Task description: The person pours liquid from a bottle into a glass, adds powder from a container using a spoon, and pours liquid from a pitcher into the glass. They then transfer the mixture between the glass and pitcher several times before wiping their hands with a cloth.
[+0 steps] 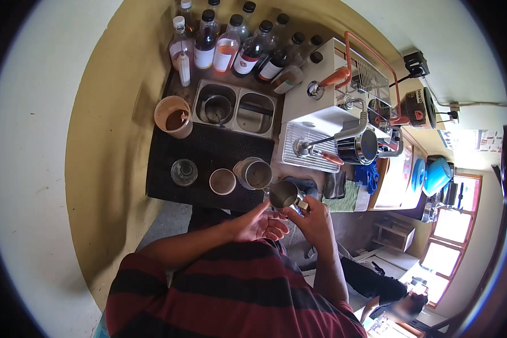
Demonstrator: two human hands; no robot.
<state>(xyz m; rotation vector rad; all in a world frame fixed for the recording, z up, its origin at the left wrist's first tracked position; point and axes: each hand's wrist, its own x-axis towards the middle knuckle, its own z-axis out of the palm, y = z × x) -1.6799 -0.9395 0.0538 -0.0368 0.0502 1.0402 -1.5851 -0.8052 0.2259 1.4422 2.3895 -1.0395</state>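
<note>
The right hand (314, 223) grips a small metal jug (283, 195) by its handle, near the front edge of the black tabletop (174, 147). The left hand (260, 224) is just beside the jug. It is empty, with its palm showing and its fingers a little bent. I can't tell if it touches the jug. Just past the jug is a see-through cup (253, 173). A round tub (222, 182) is close to that cup, and a clear glass (184, 172) stands farther left.
</note>
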